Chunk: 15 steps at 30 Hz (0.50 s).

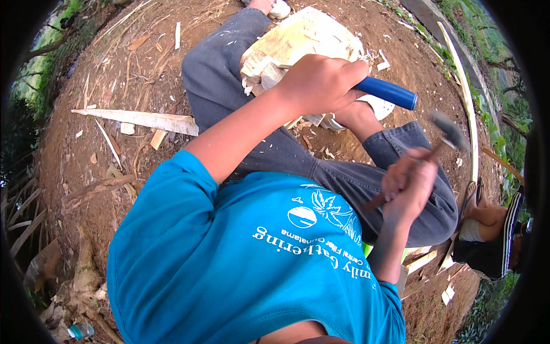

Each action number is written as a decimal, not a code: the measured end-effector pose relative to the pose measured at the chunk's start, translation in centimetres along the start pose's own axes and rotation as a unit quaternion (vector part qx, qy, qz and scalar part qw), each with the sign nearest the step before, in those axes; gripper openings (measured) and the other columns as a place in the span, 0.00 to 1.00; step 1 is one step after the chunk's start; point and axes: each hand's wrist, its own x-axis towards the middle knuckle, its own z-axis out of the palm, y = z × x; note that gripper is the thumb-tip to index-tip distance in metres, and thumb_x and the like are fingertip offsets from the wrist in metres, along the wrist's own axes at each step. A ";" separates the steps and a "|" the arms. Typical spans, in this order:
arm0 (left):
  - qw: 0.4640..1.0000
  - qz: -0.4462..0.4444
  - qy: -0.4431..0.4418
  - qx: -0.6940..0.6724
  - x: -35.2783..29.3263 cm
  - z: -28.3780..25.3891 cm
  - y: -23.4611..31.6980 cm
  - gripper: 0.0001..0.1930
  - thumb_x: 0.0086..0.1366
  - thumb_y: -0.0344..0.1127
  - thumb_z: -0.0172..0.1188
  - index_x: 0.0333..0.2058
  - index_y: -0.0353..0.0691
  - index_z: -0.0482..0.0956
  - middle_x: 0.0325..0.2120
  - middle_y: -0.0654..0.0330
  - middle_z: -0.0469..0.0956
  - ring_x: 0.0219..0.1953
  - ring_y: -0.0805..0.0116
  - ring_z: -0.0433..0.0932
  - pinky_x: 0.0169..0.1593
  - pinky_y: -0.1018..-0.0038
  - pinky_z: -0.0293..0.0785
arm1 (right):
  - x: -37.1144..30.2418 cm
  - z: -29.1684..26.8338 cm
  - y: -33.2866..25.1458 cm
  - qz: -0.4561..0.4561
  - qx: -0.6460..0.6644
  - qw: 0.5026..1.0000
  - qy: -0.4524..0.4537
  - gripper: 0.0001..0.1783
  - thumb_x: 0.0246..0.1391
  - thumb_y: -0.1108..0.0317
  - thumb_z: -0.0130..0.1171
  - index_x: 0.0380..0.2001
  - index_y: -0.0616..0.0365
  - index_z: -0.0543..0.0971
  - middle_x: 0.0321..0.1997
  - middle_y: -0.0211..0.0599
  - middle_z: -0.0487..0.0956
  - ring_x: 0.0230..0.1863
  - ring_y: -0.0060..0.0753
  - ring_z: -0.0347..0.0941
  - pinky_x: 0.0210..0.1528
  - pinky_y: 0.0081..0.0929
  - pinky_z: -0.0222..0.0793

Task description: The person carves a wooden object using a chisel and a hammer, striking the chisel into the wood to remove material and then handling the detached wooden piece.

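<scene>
My left hand is closed round a chisel with a blue handle, held nearly level; its blade end is mostly hidden by the hand. Just beyond is a pale block of wood between my legs, its near end rough and chipped. To the right, over my bent knee, my right hand grips a hammer by its brown wooden handle. The dark hammer head is raised, apart from the chisel's handle end, and slightly blurred.
My legs in dark trousers frame the block. A long pointed wood piece lies on the dirt at left, among scattered chips. At right are a long pale strip and another person's leg. A plastic bottle lies lower left.
</scene>
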 end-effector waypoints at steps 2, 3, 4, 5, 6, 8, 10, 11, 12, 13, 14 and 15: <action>1.000 0.001 -0.015 0.013 -0.1 0.0 -0.4 0.14 0.57 0.37 0.71 0.37 0.43 0.74 0.22 0.56 0.80 0.25 0.52 0.82 0.27 0.60 0.76 | -0.3 0.7 0.0 0.010 -0.078 0.996 -0.042 0.21 0.77 0.52 0.42 0.50 0.61 0.69 0.20 0.21 0.60 0.15 0.10 0.52 0.14 0.14 0.48; 1.000 -0.001 -0.014 0.011 -0.2 -0.1 -0.5 0.14 0.57 0.37 0.71 0.37 0.43 0.74 0.22 0.56 0.80 0.25 0.52 0.82 0.27 0.60 0.76 | -0.4 1.0 0.0 0.011 -0.066 0.998 -0.015 0.21 0.77 0.52 0.42 0.50 0.61 0.69 0.20 0.21 0.60 0.15 0.10 0.52 0.14 0.14 0.48; 1.000 -0.002 -0.012 0.009 -0.2 -0.2 -0.5 0.14 0.57 0.38 0.71 0.37 0.44 0.74 0.22 0.56 0.80 0.25 0.52 0.82 0.27 0.60 0.76 | -0.3 1.2 0.0 0.022 -0.057 0.998 -0.010 0.21 0.77 0.51 0.43 0.50 0.61 0.69 0.20 0.21 0.60 0.15 0.10 0.52 0.14 0.14 0.48; 1.000 -0.003 -0.011 0.007 -0.2 -0.2 -0.6 0.14 0.58 0.38 0.71 0.37 0.44 0.74 0.22 0.56 0.80 0.25 0.52 0.82 0.27 0.60 0.76 | 0.1 1.5 0.0 0.033 -0.049 0.998 -0.004 0.21 0.76 0.51 0.43 0.50 0.61 0.69 0.20 0.21 0.60 0.15 0.10 0.52 0.14 0.14 0.48; 1.000 -0.004 -0.010 0.007 -0.2 -0.3 -0.6 0.14 0.58 0.38 0.71 0.37 0.44 0.74 0.22 0.56 0.80 0.25 0.52 0.82 0.27 0.60 0.76 | 0.3 1.7 0.0 0.044 -0.038 0.998 0.001 0.21 0.76 0.51 0.43 0.50 0.60 0.69 0.20 0.21 0.60 0.15 0.10 0.52 0.14 0.14 0.48; 1.000 -0.007 -0.008 0.006 -0.1 -0.4 -0.5 0.14 0.58 0.38 0.71 0.37 0.44 0.74 0.22 0.56 0.80 0.25 0.52 0.82 0.27 0.61 0.76 | 0.4 1.5 0.2 0.018 -0.016 0.999 0.027 0.21 0.76 0.51 0.43 0.50 0.61 0.69 0.20 0.20 0.60 0.15 0.09 0.52 0.14 0.14 0.48; 1.000 -0.001 -0.003 0.004 -0.1 -0.3 -0.6 0.14 0.59 0.38 0.71 0.36 0.44 0.74 0.22 0.56 0.80 0.25 0.53 0.82 0.27 0.61 0.76 | 0.4 1.8 0.7 -0.042 0.053 0.996 0.053 0.20 0.77 0.51 0.42 0.50 0.60 0.69 0.20 0.20 0.59 0.14 0.10 0.51 0.14 0.14 0.48; 1.000 0.003 0.000 0.003 -0.2 -0.3 -0.7 0.14 0.59 0.38 0.71 0.36 0.44 0.74 0.22 0.56 0.80 0.25 0.53 0.82 0.27 0.61 0.76 | 0.7 1.7 0.6 -0.011 0.012 1.000 0.025 0.20 0.77 0.52 0.42 0.51 0.59 0.69 0.20 0.20 0.59 0.14 0.10 0.51 0.14 0.14 0.48; 1.000 0.000 0.000 0.004 -0.2 -0.3 -0.8 0.14 0.59 0.38 0.71 0.36 0.44 0.74 0.22 0.56 0.80 0.25 0.53 0.82 0.27 0.61 0.76 | 0.9 1.4 0.3 0.021 -0.027 0.999 -0.005 0.20 0.77 0.52 0.42 0.51 0.59 0.69 0.20 0.20 0.59 0.14 0.10 0.51 0.14 0.14 0.48; 1.000 -0.002 0.001 0.006 -0.3 -0.2 -1.0 0.13 0.59 0.38 0.71 0.36 0.44 0.74 0.22 0.56 0.80 0.25 0.53 0.82 0.27 0.61 0.76 | 1.1 1.2 0.0 0.054 -0.067 0.996 -0.035 0.19 0.77 0.52 0.42 0.51 0.58 0.69 0.20 0.20 0.59 0.14 0.10 0.52 0.14 0.14 0.48; 1.000 -0.004 0.001 0.007 -0.4 -0.2 -1.1 0.13 0.59 0.38 0.70 0.36 0.44 0.74 0.22 0.56 0.80 0.25 0.53 0.82 0.27 0.61 0.76 | 1.2 1.3 -0.3 0.021 -0.082 0.996 -0.021 0.19 0.77 0.52 0.42 0.51 0.57 0.69 0.20 0.20 0.58 0.15 0.10 0.52 0.14 0.13 0.47; 1.000 -0.002 -0.001 0.006 -0.4 -0.3 -1.1 0.13 0.60 0.38 0.70 0.36 0.44 0.74 0.22 0.56 0.79 0.25 0.53 0.82 0.27 0.61 0.76 | 1.1 1.5 0.0 0.010 -0.049 0.999 -0.002 0.19 0.77 0.52 0.41 0.51 0.57 0.69 0.20 0.20 0.59 0.15 0.10 0.52 0.14 0.13 0.47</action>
